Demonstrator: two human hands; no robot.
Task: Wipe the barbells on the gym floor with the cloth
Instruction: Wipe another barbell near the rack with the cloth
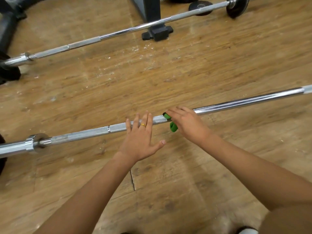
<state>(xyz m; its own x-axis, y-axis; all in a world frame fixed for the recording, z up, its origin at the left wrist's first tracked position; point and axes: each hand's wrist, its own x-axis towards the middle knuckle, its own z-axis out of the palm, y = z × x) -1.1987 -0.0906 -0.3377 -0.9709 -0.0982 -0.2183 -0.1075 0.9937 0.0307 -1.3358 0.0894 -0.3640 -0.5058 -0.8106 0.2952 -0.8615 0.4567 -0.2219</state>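
A chrome barbell (244,101) lies across the wooden floor in front of me, running from lower left to upper right. My left hand (140,137) rests flat on its knurled middle, fingers straight and spread, a gold ring on one finger. Just to the right, my right hand (187,123) grips a green cloth (173,126) wrapped round the bar; most of the cloth is hidden under the hand. A second barbell (101,38) lies farther away, parallel to the first.
Black weight plates sit on the far bar's right end (236,6) and at the left edge (8,71). A dark rack foot (157,32) stands on the floor behind the far bar. White chalk dust marks the floor (143,49) between the bars.
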